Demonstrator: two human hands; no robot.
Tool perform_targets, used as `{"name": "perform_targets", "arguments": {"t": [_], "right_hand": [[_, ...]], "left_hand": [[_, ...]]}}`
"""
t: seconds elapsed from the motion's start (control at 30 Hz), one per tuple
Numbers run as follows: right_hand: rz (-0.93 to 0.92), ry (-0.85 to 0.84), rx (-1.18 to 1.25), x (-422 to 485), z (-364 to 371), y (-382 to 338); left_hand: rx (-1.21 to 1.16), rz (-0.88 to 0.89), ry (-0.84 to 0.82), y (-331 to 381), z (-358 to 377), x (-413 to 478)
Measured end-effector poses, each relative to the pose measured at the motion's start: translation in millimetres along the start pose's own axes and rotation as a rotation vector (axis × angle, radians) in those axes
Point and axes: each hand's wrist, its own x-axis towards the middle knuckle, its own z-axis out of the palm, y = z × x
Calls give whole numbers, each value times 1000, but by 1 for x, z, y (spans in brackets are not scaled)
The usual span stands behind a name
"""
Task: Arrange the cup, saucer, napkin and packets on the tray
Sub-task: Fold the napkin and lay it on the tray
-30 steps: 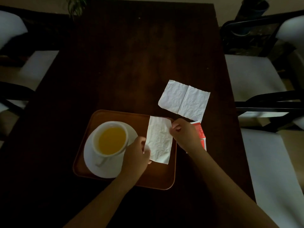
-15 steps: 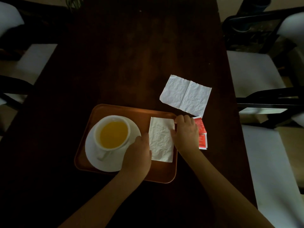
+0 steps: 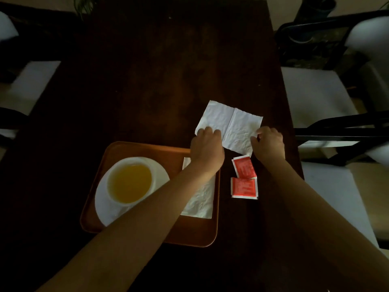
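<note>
An orange tray [image 3: 126, 149] lies on the dark table. On its left a white cup [image 3: 129, 183] of yellow liquid stands on a white saucer [image 3: 163, 175]. A folded white napkin [image 3: 202, 204] rests on the tray's right side, partly under my left forearm. Beyond the tray an unfolded white napkin [image 3: 233, 125] lies flat on the table. My left hand [image 3: 206, 148] pinches its near left corner and my right hand [image 3: 268, 144] pinches its near right corner. Two red packets [image 3: 244, 175] sit on the table between the tray and my right arm.
The dark wooden table [image 3: 157, 70] stretches away from me. White-cushioned chairs with dark frames stand on the right [image 3: 315, 95] and on the left [image 3: 29, 81]. A plant is dimly visible past the far left of the table.
Both hands have left the folded napkin lying on the tray and moved up and to the right onto the near corners of the unfolded napkin. The red packets are now uncovered.
</note>
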Motion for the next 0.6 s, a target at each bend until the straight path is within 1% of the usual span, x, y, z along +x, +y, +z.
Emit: {"name": "perform_targets", "arguments": {"t": [0.17,0.27,0.37,0.47,0.53,0.6], "right_hand": [[40,45,-128,31,0,0],[43,65,-122,44,2,0],[13,44,-127,57,3,4],[27,26,-41,66,4,5],[-5,24,-13,69,5,5],[-41,6,84,70,4,6]], "left_hand": [[-17,-34,-34,9,25,53],[0,-24,-10,7,37,65],[-3,-15,12,4,43,69],[-38,-16,28,1,45,68],[-54,-20,40,0,46,68],[-63,-30,37,0,46,68]]}}
